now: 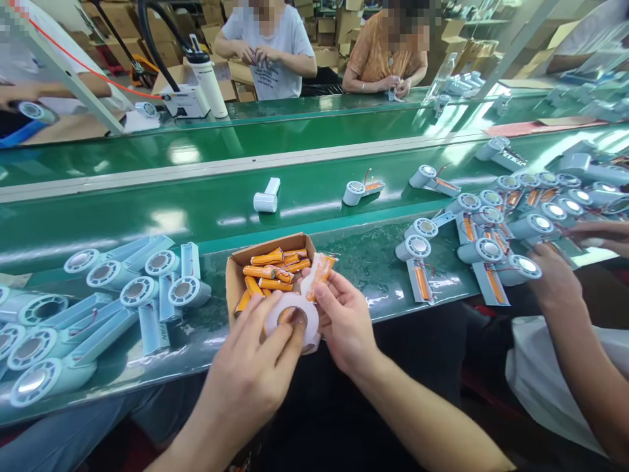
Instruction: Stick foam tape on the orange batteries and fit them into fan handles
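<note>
The fingers of the left hand are clamped on a roll of white tape, the tips reaching into its hole. The thumb and fingers of the right hand are pinched together on an orange cylinder, just beside the roll, with white tape lying against it. Both are held at the front of a cardboard box, which stands on the green surface between its near and far edges and holds more orange cylinders. Light-blue housings crowd the surface's left end; others cluster toward its right end, several with orange cylinders in their handles. There, a co-worker's hand is close to the housings nearest the edge.
</note>
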### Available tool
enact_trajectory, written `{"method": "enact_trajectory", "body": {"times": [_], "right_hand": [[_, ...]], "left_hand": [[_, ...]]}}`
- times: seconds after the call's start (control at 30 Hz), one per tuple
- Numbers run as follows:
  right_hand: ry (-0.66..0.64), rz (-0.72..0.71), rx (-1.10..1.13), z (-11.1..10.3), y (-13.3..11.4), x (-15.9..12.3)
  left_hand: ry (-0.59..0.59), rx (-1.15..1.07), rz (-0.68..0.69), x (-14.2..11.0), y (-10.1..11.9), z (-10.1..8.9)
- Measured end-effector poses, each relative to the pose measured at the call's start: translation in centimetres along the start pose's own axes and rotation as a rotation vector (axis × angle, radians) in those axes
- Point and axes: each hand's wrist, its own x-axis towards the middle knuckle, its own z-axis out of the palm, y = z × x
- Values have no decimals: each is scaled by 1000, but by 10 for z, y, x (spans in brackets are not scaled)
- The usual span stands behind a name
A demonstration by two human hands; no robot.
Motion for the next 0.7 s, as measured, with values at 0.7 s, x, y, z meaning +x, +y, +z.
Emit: {"method": "enact_trajectory", "body": {"times": [0.7], "right_hand": [[76,-260,-207,-106,-77,0]], "left_hand": [[-449,-289,-836,144,-176,92]]}}
